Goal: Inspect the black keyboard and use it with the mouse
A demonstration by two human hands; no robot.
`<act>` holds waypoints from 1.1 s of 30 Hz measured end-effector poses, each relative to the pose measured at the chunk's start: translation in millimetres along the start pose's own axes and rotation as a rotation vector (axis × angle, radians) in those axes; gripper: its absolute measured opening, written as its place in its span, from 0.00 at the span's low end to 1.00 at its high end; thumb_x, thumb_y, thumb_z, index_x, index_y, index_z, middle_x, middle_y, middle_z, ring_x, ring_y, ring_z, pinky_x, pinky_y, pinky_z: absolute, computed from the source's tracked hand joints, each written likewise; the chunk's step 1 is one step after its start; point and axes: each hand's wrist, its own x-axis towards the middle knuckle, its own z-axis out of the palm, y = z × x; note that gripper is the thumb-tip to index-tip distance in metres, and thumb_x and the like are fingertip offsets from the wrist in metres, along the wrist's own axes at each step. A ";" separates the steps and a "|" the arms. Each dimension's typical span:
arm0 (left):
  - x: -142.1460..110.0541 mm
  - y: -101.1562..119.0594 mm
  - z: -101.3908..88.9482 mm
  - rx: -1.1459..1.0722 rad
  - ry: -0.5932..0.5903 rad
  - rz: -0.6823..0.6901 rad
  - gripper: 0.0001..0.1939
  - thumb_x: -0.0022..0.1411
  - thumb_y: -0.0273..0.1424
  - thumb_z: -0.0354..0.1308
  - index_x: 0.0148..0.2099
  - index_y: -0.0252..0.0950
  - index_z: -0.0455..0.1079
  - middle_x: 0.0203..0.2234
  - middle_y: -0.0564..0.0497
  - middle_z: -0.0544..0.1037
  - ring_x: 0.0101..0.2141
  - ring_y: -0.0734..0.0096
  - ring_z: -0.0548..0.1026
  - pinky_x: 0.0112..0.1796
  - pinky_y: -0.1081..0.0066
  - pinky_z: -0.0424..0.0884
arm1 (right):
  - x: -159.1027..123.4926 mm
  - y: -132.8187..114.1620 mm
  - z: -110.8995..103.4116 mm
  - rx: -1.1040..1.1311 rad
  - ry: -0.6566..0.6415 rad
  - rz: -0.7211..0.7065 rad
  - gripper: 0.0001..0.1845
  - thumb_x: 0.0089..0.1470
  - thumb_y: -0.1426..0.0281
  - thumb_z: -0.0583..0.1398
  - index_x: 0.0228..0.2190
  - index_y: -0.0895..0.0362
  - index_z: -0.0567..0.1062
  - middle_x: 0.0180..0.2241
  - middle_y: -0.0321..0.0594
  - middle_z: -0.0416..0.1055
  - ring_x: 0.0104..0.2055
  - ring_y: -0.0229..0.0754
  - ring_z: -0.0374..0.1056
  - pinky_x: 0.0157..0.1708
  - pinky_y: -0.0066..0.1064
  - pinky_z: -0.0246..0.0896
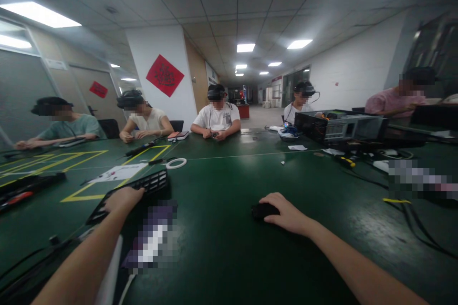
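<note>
My right hand is closed over a black computer mouse that rests on the green tabletop. Its fingers curve along the far side and the thumb along the near side. Over on the left, my left hand grips a long black slotted panel, which slants up toward the far right. Some left fingers are hidden, and I cannot tell whether the panel is a case front or a keyboard. Close beside the left forearm lies a blurred purple, flat object with a white cable at its near end.
An open black computer case stands at the right back. Cables and a yellow-black tool lie in front of it. A white tape roll and a paper sheet are farther left. Several people sit around the table.
</note>
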 end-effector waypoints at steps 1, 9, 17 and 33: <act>1.2 -0.9 3.3 0.034 -0.008 -0.031 0.29 0.51 0.44 0.50 0.42 0.22 0.71 0.45 0.25 0.71 0.45 0.36 0.69 0.36 0.51 0.67 | -0.3 -0.6 -0.2 0.001 -0.002 0.003 0.24 0.48 0.58 0.59 0.48 0.47 0.65 0.52 0.37 0.59 0.53 0.47 0.55 0.52 0.43 0.52; -12.4 20.8 -4.9 0.185 0.074 0.078 0.31 0.57 0.42 0.43 0.47 0.17 0.67 0.45 0.26 0.70 0.47 0.41 0.68 0.39 0.59 0.66 | 0.3 -0.4 0.7 -0.034 0.012 -0.044 0.24 0.48 0.59 0.59 0.48 0.48 0.66 0.51 0.38 0.61 0.53 0.47 0.55 0.52 0.43 0.53; -28.1 11.8 -17.3 0.201 -0.122 0.309 0.20 0.56 0.38 0.44 0.35 0.29 0.72 0.35 0.36 0.77 0.38 0.52 0.74 0.35 0.65 0.66 | -1.2 2.9 -33.2 -0.058 0.209 -0.070 0.28 0.44 0.63 0.61 0.49 0.48 0.66 0.50 0.40 0.64 0.51 0.46 0.59 0.52 0.42 0.53; -25.7 -24.4 22.3 0.107 -0.149 0.470 0.07 0.40 0.25 0.47 0.24 0.37 0.65 0.28 0.43 0.77 0.33 0.57 0.74 0.34 0.69 0.66 | -27.9 120.5 -87.3 -0.576 0.778 0.790 0.29 0.47 0.58 0.54 0.49 0.57 0.67 0.50 0.51 0.63 0.52 0.58 0.57 0.49 0.44 0.52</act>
